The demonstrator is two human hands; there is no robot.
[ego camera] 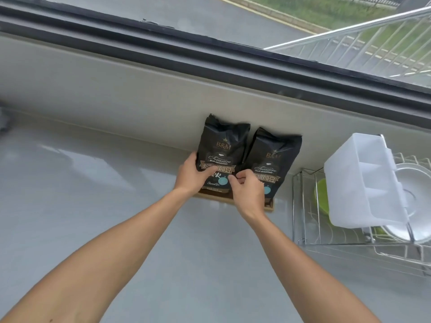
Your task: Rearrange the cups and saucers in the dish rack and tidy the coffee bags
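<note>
Gripping left coffee bag (221,148) between both hands' fingers (205,176).

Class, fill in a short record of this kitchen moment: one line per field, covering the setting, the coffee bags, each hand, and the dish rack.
setting: grey counter below a window
coffee bags: left bag and right bag, black, upright, side by side on a wooden tray
left hand: grip on left bag's left edge
right hand: pinching the left bag's lower front
dish rack: wire, at right, holding white plates, something green, a white plastic caddy
</note>
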